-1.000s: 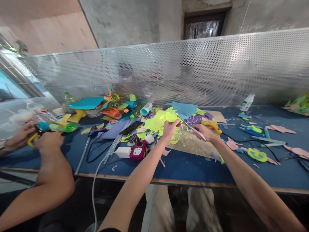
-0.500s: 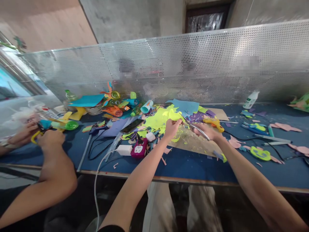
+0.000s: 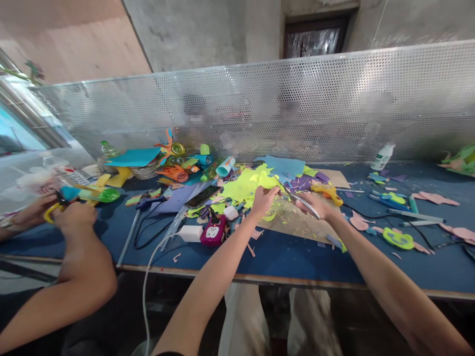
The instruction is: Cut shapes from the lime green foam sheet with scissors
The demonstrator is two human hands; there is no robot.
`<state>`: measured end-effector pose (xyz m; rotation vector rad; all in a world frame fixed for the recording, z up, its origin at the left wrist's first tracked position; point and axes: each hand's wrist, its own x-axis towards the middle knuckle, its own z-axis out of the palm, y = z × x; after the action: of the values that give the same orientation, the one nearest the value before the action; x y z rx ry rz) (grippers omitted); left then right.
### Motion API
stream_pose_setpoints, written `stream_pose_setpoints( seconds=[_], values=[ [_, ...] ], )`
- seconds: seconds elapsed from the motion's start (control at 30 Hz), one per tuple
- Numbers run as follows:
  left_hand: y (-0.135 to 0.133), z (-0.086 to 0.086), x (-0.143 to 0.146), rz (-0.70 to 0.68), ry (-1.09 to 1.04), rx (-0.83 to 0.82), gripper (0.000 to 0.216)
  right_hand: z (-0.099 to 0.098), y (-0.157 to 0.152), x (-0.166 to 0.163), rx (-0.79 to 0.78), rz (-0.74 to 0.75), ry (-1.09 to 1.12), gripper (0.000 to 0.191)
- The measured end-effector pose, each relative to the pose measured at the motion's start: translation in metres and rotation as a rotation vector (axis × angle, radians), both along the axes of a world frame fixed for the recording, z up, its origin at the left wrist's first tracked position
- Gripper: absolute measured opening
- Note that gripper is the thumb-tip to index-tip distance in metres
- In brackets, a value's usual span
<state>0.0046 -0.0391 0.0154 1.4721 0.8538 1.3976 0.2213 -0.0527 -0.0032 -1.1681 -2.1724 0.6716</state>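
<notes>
My left hand (image 3: 262,199) pinches a piece of yellow-green foam sheet (image 3: 248,186) above the table. My right hand (image 3: 315,204) is closed round the handles of silver scissors (image 3: 301,200), whose blades point left into the sheet's edge by my left fingers. Both hands hover over a brown cardboard sheet (image 3: 297,223) strewn with small yellow-green clippings. More yellow-green, blue and purple scraps are heaped just behind my hands.
On the blue table (image 3: 282,254) lie a phone (image 3: 202,196), a magenta power strip (image 3: 212,232), a white charger (image 3: 189,233), cables, a yellow glue gun (image 3: 326,191), pens and a white bottle (image 3: 381,156). A co-worker's hands (image 3: 70,215) work at the left. A perforated metal screen (image 3: 260,109) backs the table.
My hands stay almost in place, with the scissors working at the sheet's edge. The view dipped and came back up. The co-worker's hands shifted slightly.
</notes>
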Motion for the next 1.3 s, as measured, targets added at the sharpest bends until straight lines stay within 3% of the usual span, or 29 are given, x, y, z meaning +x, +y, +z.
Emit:
stream_pose_setpoints(
  seconds=[0.13, 0.27, 0.57, 0.77, 0.9, 1.13, 1.3],
  values=[
    [0.003, -0.002, 0.0, -0.035, -0.001, -0.022, 0.027, 0.001, -0.002, -0.004, 0.01, -0.006, 0.004, 0.072],
    [0.008, -0.009, 0.002, 0.058, -0.029, -0.105, 0.03, 0.003, -0.003, -0.007, 0.049, -0.033, -0.025, 0.067],
    [0.015, -0.01, 0.006, 0.043, -0.265, -0.144, 0.03, -0.009, 0.012, -0.001, 0.215, -0.152, 0.02, 0.043],
    [0.014, -0.009, 0.003, 0.032, -0.05, -0.086, 0.033, -0.01, 0.014, -0.006, 0.05, -0.263, 0.453, 0.033],
    [0.01, -0.011, 0.005, -0.018, 0.083, -0.026, 0.034, -0.006, 0.011, -0.019, 0.06, -0.278, 0.699, 0.034],
    [0.006, -0.016, 0.012, -0.256, 0.161, 0.003, 0.037, -0.005, 0.006, -0.033, 0.06, -0.283, 0.86, 0.034],
    [0.01, -0.022, 0.013, -0.252, 0.201, 0.002, 0.038, -0.008, 0.01, -0.032, 0.062, -0.34, 0.859, 0.039]
  ],
)
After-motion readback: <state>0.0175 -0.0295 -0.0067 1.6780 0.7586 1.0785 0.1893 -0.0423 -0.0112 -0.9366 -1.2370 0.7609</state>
